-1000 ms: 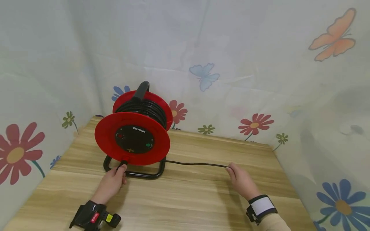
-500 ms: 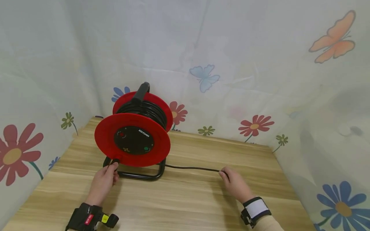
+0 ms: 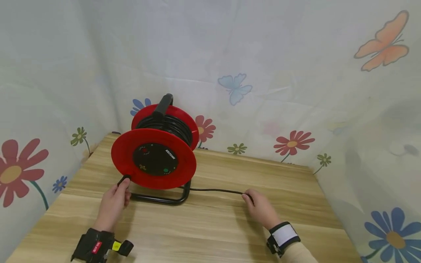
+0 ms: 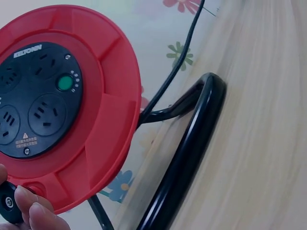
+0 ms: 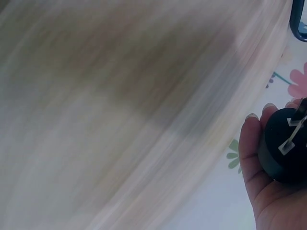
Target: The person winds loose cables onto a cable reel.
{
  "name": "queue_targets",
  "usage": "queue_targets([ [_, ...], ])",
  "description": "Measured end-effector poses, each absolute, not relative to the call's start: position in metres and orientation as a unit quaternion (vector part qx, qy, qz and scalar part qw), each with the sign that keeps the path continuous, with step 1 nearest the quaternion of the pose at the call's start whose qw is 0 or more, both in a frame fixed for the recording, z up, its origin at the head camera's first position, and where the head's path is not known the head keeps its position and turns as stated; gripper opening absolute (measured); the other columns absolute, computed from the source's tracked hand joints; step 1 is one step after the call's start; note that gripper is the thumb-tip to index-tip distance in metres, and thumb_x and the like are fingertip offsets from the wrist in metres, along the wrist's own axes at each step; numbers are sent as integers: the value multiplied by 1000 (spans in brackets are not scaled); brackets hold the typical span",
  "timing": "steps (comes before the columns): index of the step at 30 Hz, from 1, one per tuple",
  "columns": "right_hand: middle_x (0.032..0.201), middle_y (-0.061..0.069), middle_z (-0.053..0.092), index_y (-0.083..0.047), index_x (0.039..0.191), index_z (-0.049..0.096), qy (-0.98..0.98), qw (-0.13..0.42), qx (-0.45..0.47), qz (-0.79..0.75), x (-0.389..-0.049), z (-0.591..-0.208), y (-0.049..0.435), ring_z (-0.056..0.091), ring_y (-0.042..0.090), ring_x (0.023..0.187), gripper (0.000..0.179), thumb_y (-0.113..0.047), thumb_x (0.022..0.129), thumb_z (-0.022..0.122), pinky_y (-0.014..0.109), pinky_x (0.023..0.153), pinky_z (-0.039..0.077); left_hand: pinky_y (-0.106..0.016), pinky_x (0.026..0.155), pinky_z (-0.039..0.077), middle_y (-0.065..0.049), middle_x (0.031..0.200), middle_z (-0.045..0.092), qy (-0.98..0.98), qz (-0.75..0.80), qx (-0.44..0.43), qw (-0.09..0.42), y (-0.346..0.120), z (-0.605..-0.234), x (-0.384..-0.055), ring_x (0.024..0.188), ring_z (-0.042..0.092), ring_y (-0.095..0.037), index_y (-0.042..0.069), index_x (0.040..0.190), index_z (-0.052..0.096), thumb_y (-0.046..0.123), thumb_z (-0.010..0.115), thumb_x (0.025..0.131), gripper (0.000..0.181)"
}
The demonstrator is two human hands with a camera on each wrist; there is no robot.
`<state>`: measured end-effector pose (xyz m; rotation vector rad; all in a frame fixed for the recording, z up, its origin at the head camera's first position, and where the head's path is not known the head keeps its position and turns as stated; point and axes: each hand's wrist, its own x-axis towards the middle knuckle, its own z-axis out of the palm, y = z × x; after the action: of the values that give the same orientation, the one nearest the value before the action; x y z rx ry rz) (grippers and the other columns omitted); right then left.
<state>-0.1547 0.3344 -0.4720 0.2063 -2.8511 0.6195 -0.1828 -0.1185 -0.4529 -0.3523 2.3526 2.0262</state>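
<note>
A red and black cable reel [image 3: 154, 159] stands on the table at the left of the head view, black cord wound round its drum. With thumb and fingers my left hand [image 3: 110, 206] grips the black knob [image 4: 8, 202] low on the left of the reel's front disc. From the reel's lower right a thin cable [image 3: 215, 190] runs nearly level to my right hand [image 3: 261, 210], which holds its end over the table. In the right wrist view a black plug [image 5: 283, 163] with metal prongs lies in that palm, fingers curled around it.
The reel's black tubular stand [image 3: 161, 200] rests on the wooden table [image 3: 197, 233], with its carrying handle [image 3: 163, 106] on top. A white cloth [image 3: 279, 54] printed with flowers and butterflies hangs behind and along both sides.
The reel's front disc has turned clockwise, and my left hand has moved left and slightly up with the knob. My right hand has come left with the plug, shortening the loose cable.
</note>
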Motion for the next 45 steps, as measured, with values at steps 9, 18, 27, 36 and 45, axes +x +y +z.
queue_targets([
  [9, 77, -2, 61, -14, 92, 63, -969, 91, 58, 222, -163, -475, 318, 52, 10, 68, 13, -23, 97, 55, 35, 63, 47, -27, 59, 42, 6, 64, 49, 754, 647, -109, -20, -125, -446, -186, 63, 49, -14, 7, 81, 53, 59, 42, 94, 54],
  [18, 80, -1, 61, -15, 97, 63, -960, 73, 22, 270, -169, -480, 303, 53, 13, 72, 18, -30, 98, 52, 38, 67, 47, -25, 58, 42, 7, 65, 50, 740, 662, -110, -40, -126, -441, -188, 65, 48, -13, 5, 85, 53, 56, 46, 93, 52],
  [27, 82, 1, 61, -14, 101, 63, -945, 43, 1, 325, -172, -474, 288, 53, 13, 72, 27, -37, 98, 49, 34, 65, 46, -23, 55, 43, 4, 71, 50, 705, 703, -78, -48, -129, -430, -187, 65, 48, -12, 8, 90, 48, 54, 41, 96, 47],
  [36, 77, 0, 60, -12, 99, 65, -938, 35, 24, 345, -179, -475, 270, 53, 11, 68, 25, -34, 98, 52, 33, 64, 46, -24, 54, 40, 2, 67, 47, 687, 719, -51, -96, -128, -415, -191, 63, 45, -15, 7, 88, 46, 49, 36, 100, 44],
  [45, 78, -1, 62, -14, 100, 65, -932, 28, 33, 361, -184, -480, 257, 55, 12, 70, 19, -29, 97, 54, 35, 66, 47, -24, 54, 40, 1, 68, 47, 673, 728, -49, -119, -123, -400, -195, 63, 45, -16, 8, 89, 46, 50, 39, 98, 43],
])
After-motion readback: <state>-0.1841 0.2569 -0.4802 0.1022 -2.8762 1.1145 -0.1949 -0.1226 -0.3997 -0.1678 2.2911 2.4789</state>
